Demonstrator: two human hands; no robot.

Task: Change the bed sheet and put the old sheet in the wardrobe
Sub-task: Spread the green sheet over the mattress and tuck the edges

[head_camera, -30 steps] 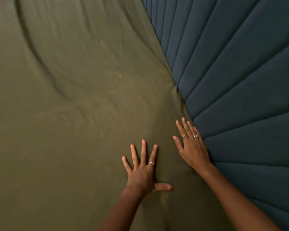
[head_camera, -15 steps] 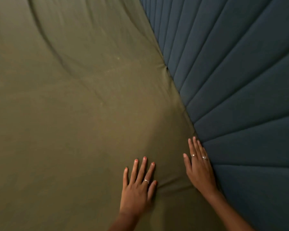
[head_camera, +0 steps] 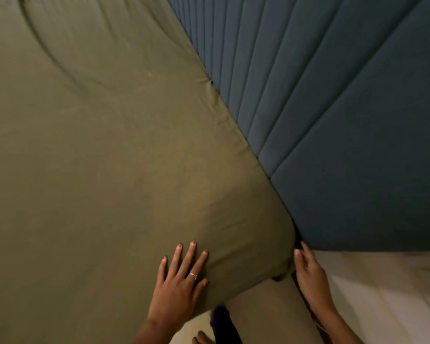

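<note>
The green sheet covers the bed and fills the picture from 6 o'clock round to 12. The blue padded headboard stands at 2 o'clock, touching the sheet's edge. The pale floor shows at 5 o'clock. The left hand lies flat on the sheet near the bed corner, fingers straight. The right hand touches the corner's side by the headboard, fingers straight, holding nothing.

2 hands – left hand, right hand; 1 green sheet, 1 headboard, 1 ring
</note>
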